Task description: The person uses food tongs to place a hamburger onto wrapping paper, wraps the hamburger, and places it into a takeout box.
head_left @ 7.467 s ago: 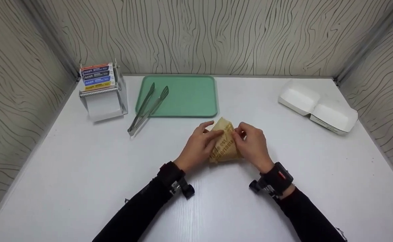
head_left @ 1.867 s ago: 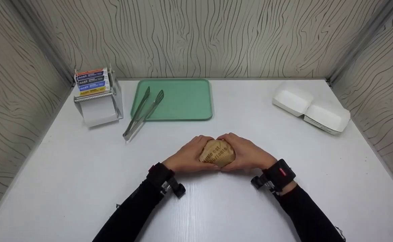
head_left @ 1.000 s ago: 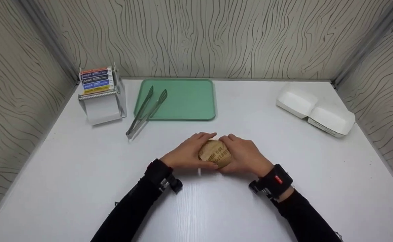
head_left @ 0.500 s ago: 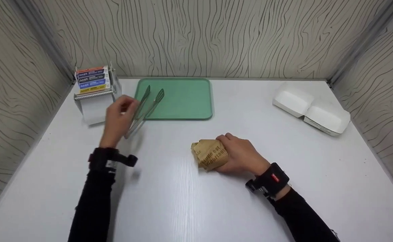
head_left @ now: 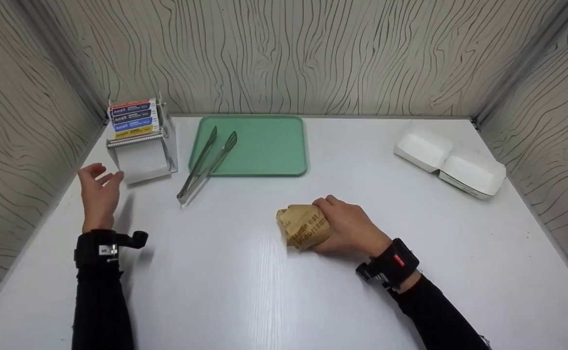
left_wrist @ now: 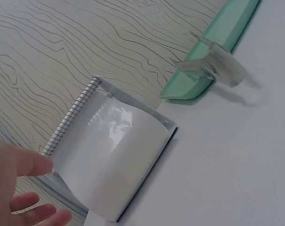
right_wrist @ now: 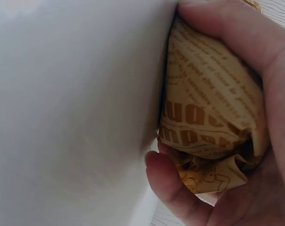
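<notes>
My right hand [head_left: 349, 226] grips the right side of a bundle wrapped in brown printed paper [head_left: 305, 226], which sits on the white table. In the right wrist view, fingers and thumb curl round the paper bundle [right_wrist: 203, 103]; its contents are hidden. My left hand [head_left: 99, 194] hovers at the far left, just in front of a metal label dispenser [head_left: 141, 160] with a white strip hanging down its front. The left wrist view has the hand [left_wrist: 20, 188] beside the dispenser's coiled bar [left_wrist: 72, 117], fingers loosely bent and apart, holding nothing.
Metal tongs [head_left: 206, 167] lie partly on the green tray [head_left: 274, 146] at the back. An opened white cardboard box [head_left: 473, 170] stands at the back right. Colourful labelled strips [head_left: 134, 119] top the dispenser. Patterned walls [head_left: 284, 53] enclose the table [head_left: 245, 291].
Earlier both hands folded and held the paper bundle. My left hand has let go and moved left, past the tongs, to the dispenser. The right hand keeps its grip.
</notes>
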Demonstrator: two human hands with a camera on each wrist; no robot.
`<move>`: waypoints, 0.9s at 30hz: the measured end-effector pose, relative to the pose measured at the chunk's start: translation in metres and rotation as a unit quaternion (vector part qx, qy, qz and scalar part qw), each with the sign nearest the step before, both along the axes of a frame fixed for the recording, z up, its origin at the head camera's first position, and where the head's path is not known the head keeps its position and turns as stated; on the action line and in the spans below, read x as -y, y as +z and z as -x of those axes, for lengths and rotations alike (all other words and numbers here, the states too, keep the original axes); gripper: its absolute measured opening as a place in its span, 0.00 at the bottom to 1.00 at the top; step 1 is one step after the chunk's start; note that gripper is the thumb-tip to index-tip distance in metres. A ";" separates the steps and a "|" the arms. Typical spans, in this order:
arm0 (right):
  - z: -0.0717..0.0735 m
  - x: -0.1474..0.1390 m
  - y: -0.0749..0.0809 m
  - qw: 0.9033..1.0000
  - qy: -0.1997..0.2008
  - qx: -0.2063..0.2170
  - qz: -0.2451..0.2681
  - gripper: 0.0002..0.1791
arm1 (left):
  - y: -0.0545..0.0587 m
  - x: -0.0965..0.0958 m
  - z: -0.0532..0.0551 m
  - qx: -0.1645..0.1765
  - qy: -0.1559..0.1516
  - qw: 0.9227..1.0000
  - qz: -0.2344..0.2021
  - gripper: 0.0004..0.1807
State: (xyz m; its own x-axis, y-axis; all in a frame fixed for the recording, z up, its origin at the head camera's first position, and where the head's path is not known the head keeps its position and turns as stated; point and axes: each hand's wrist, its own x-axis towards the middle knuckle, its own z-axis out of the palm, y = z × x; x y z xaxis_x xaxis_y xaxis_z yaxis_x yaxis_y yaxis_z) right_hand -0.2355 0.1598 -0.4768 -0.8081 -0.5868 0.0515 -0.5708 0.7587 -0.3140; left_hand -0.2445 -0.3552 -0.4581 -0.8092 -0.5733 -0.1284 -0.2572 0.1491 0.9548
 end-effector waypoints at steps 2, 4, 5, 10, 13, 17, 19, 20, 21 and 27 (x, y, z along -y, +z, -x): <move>0.000 0.001 0.000 1.000 0.001 0.001 0.001 0.49 | -0.001 0.001 0.003 0.013 -0.014 1.000 0.000 0.37; 0.000 0.002 -0.001 1.000 0.002 0.000 0.002 0.49 | -0.002 0.002 0.005 0.020 -0.015 1.000 0.009 0.38; 0.001 0.002 -0.001 1.000 0.002 -0.002 0.003 0.50 | -0.003 0.003 0.006 0.020 -0.012 1.000 0.017 0.37; 0.002 0.004 0.000 1.000 0.003 -0.002 0.009 0.50 | -0.001 0.006 0.008 0.021 0.002 0.999 0.030 0.28; 0.002 0.003 0.001 1.000 -0.001 0.000 0.008 0.50 | -0.001 0.007 0.010 0.022 -0.015 0.999 0.045 0.24; 0.002 0.001 0.000 1.000 -0.005 -0.001 0.005 0.50 | -0.005 0.007 0.015 0.014 -0.051 0.994 0.092 0.26; 0.002 0.000 0.000 1.000 -0.004 0.000 0.005 0.50 | -0.008 0.007 0.018 0.012 -0.062 0.993 0.103 0.26; 0.002 0.000 0.000 1.000 -0.003 0.001 0.006 0.50 | -0.009 0.008 0.018 0.013 -0.066 0.992 0.104 0.26; 0.002 0.000 0.000 1.000 -0.002 0.004 0.008 0.49 | -0.011 0.008 0.019 0.016 -0.069 0.992 0.103 0.25; 0.001 0.000 -0.001 1.000 -0.001 0.010 0.012 0.49 | -0.018 0.015 0.016 0.042 -0.086 0.990 0.102 0.21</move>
State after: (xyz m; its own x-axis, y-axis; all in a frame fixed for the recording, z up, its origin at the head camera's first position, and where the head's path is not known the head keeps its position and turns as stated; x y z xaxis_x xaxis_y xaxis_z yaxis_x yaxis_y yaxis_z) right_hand -0.2363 0.1593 -0.4776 -0.8104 -0.5837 0.0497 -0.5627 0.7520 -0.3434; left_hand -0.2607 -0.3707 -0.4766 -0.8887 -0.4487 -0.0945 -0.2876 0.3849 0.8770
